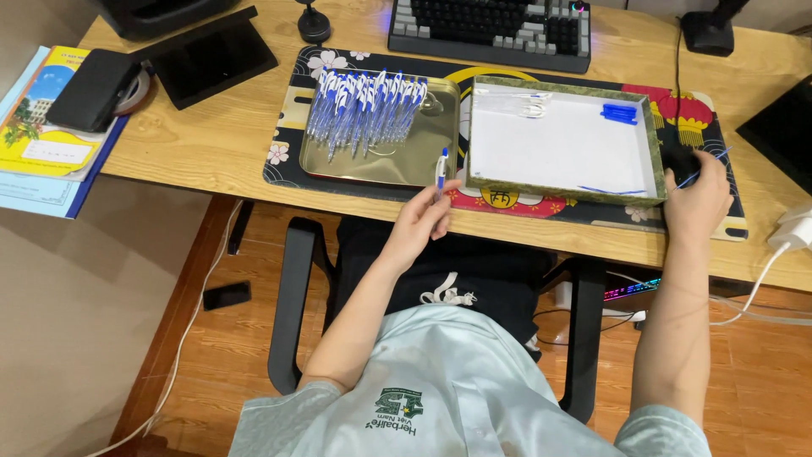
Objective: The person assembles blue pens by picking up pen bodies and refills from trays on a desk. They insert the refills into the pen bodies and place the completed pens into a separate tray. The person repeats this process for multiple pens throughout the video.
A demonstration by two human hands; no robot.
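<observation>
- Wooden desk [211, 140] under a patterned desk mat [292, 165] carried the work; a keyboard [491, 30] stood behind it and books with a dark phone on top [59, 118] lay at the far left.
- Left hand [423, 222] was closed on one assembled blue-and-white pen [441, 169], held upright at the front edge of the gold metal tray [423, 161].
- That tray already held a dense row of finished pens [368, 106] along its back half; the front half was bare metal.
- Right hand [698, 199] was pinched on a thin blue refill [706, 167], just beside the right wall of the white-lined box [651, 152].
- Parts left in the box looked few: a small heap of blue pieces [619, 112], some clear pieces [529, 106] and a stray refill or two [609, 190] at the front.
- Judgement: assembly appeared well advanced, most pens done and the supply of parts nearly used up.
</observation>
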